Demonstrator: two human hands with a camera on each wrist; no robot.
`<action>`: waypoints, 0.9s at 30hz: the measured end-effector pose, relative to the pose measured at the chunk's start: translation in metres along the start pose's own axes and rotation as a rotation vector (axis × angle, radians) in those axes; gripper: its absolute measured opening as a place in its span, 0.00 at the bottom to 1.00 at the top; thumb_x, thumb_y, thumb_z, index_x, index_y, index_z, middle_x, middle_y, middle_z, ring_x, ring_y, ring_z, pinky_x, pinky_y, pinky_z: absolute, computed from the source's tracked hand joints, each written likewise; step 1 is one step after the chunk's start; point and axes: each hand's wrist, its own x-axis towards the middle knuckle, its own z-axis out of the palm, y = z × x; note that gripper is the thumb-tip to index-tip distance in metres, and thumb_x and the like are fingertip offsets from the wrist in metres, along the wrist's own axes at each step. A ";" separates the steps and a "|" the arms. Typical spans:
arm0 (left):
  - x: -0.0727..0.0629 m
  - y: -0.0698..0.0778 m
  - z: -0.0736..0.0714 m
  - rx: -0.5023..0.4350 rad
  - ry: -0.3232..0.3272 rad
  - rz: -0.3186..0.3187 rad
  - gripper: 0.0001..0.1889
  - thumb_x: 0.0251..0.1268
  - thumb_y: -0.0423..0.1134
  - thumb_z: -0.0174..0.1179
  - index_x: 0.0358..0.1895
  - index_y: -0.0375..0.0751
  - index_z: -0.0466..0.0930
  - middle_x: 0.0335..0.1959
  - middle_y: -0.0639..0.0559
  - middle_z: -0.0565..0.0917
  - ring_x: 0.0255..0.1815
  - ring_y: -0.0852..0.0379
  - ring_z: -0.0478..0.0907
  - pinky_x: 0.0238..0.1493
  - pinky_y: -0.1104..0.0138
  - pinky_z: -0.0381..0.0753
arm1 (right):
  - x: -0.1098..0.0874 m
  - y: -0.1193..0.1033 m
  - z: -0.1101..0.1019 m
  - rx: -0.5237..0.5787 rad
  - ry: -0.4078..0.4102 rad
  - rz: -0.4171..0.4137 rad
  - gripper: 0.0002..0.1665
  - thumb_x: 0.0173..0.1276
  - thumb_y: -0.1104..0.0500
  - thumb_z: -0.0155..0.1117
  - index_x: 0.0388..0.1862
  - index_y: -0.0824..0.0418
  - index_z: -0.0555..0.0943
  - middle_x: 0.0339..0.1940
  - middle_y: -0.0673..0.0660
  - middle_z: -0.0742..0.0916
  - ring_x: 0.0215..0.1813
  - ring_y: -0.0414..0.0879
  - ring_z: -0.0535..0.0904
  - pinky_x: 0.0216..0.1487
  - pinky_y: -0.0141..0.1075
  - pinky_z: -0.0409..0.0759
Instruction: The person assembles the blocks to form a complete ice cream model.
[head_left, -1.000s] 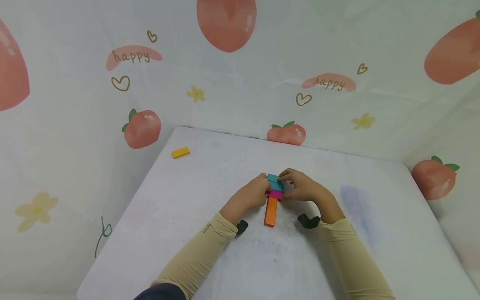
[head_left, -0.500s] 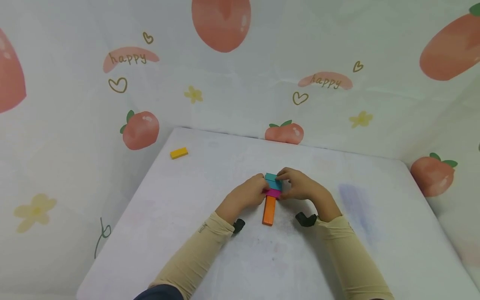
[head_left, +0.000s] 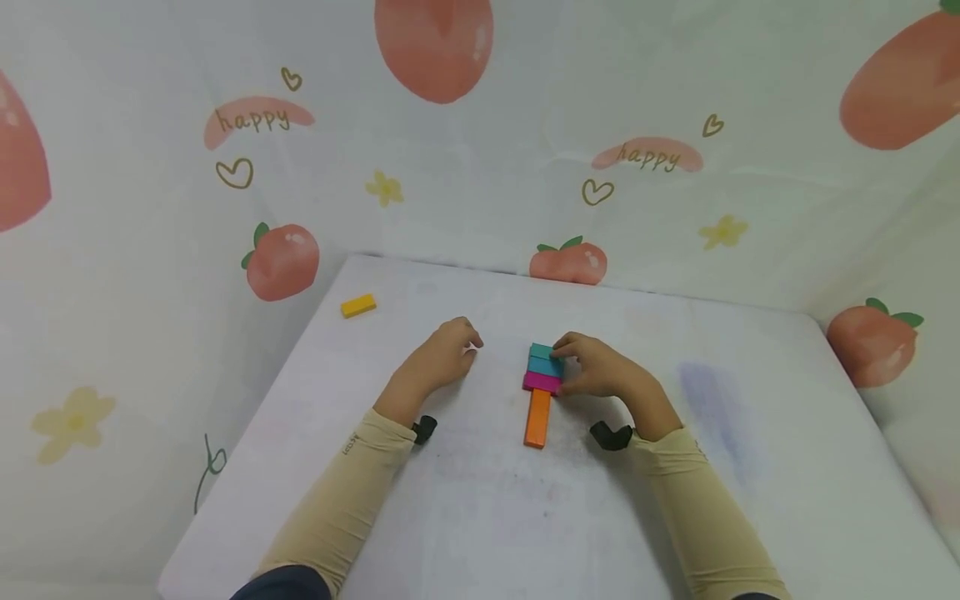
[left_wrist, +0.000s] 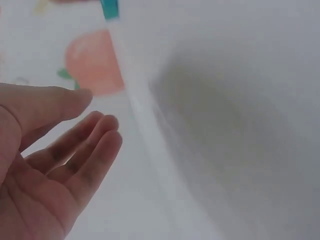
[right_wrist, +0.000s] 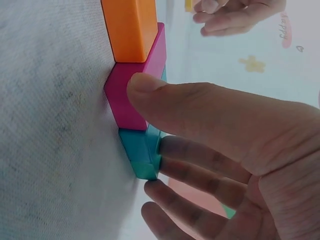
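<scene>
An orange block (head_left: 537,419) lies lengthwise on the table, its far end against a crosswise magenta block (head_left: 542,382). Behind that, a blue block (head_left: 543,367) and a teal block (head_left: 541,351) lie side by side. My right hand (head_left: 603,368) rests at their right ends; its thumb touches the magenta block (right_wrist: 124,102), and its bent fingers lie by the blue and teal ones. My left hand (head_left: 437,357) is off to the left, holding nothing, with thumb and fingertips apart in the left wrist view. A bit of the teal block (left_wrist: 110,9) shows there too.
A yellow block (head_left: 358,306) lies near the table's far left corner. A white cloth covers the tabletop (head_left: 675,517). Behind it hangs a white backdrop (head_left: 480,175) printed with peaches. Dark wrist cameras (head_left: 611,436) sit under both wrists.
My left hand has let go of the blocks and moved left, uncovering their left ends. The right hand stays beside them. The head view has shifted slightly.
</scene>
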 end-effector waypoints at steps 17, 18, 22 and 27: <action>-0.030 -0.093 -0.068 0.099 0.210 -0.212 0.12 0.72 0.28 0.60 0.51 0.22 0.85 0.52 0.28 0.84 0.56 0.32 0.80 0.63 0.42 0.79 | -0.002 0.000 0.000 -0.017 0.002 -0.013 0.36 0.63 0.54 0.81 0.68 0.66 0.82 0.71 0.64 0.80 0.73 0.62 0.74 0.74 0.58 0.76; -0.031 -0.098 -0.071 0.110 0.221 -0.220 0.12 0.72 0.28 0.60 0.51 0.22 0.85 0.51 0.27 0.85 0.56 0.31 0.80 0.64 0.42 0.78 | -0.003 0.000 0.000 -0.017 0.001 -0.011 0.36 0.64 0.54 0.81 0.68 0.66 0.82 0.71 0.64 0.80 0.73 0.62 0.74 0.74 0.58 0.76; -0.032 -0.114 -0.078 0.167 0.267 -0.266 0.13 0.70 0.29 0.61 0.51 0.21 0.86 0.52 0.25 0.84 0.57 0.28 0.80 0.64 0.40 0.78 | -0.003 0.000 0.001 -0.025 0.004 -0.012 0.36 0.64 0.54 0.81 0.68 0.66 0.82 0.71 0.64 0.80 0.73 0.62 0.75 0.75 0.58 0.75; -0.035 -0.126 -0.081 0.249 0.297 -0.381 0.16 0.69 0.29 0.58 0.55 0.23 0.84 0.54 0.25 0.81 0.56 0.27 0.77 0.61 0.38 0.79 | -0.005 0.000 0.000 -0.031 0.007 -0.021 0.35 0.64 0.55 0.81 0.68 0.66 0.83 0.71 0.64 0.80 0.73 0.62 0.75 0.75 0.58 0.75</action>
